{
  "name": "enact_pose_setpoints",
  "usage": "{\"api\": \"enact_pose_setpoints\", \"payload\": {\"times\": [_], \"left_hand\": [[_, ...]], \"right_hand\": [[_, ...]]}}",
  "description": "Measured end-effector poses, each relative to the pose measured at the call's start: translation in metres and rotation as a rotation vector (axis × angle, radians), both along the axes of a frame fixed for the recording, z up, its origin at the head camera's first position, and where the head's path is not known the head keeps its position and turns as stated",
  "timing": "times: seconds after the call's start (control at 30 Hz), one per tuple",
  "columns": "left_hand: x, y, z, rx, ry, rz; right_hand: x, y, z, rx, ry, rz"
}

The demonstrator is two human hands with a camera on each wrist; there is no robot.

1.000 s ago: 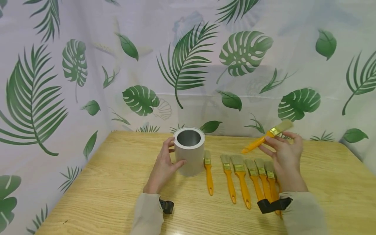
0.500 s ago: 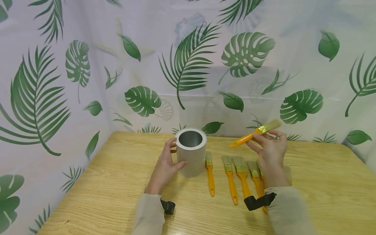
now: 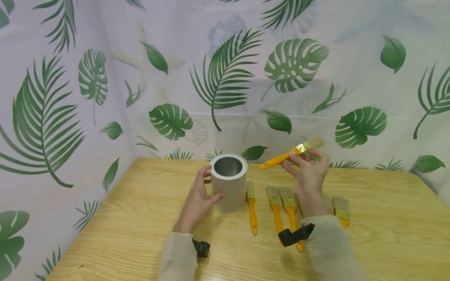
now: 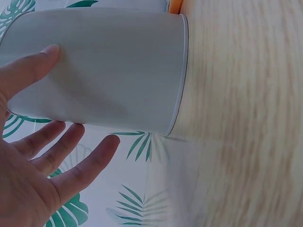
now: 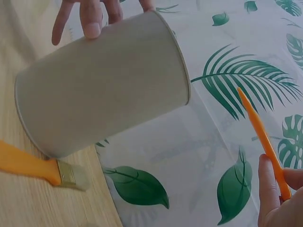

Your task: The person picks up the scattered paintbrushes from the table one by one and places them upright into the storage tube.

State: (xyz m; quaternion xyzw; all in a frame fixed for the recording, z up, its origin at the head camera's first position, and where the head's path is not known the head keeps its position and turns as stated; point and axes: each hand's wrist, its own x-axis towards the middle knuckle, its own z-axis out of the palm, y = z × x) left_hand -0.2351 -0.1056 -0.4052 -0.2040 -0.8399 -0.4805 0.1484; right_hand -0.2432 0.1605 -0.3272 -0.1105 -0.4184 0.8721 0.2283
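Note:
A pale grey can with a white rim stands upright on the wooden table, its inside dark in the head view. My left hand holds its left side, thumb on the front and fingers around the far edge; the left wrist view shows the thumb flat on the can's wall. With thumb and fingers, my right hand pinches a paintbrush near its metal band, raised above the table. Its yellow handle points left toward the can, bristles up to the right. The right wrist view shows that handle beside the can.
One paintbrush lies just right of the can. Further right lie more brushes in a row, among them a thin one, a wider one and another partly behind the right sleeve. A leaf-patterned curtain backs the table.
My right hand has moved left and slightly up with the paintbrush, bringing its handle end closer to the can. My left hand stays on the can.

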Motion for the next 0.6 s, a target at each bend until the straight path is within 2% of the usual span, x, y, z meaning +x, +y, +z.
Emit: {"api": "enact_pose_setpoints", "payload": {"times": [0.17, 0.3, 0.6], "left_hand": [[0.0, 0.001, -0.001, -0.007, 0.011, 0.0], [-0.001, 0.001, -0.001, -0.011, 0.02, -0.001], [-0.001, 0.0, -0.002, -0.03, 0.005, 0.017]], "right_hand": [[-0.006, -0.015, 0.003, 0.015, 0.002, -0.001], [-0.009, -0.028, 0.003, 0.081, 0.016, 0.001], [-0.016, -0.053, -0.004, 0.207, 0.112, 0.029]]}}
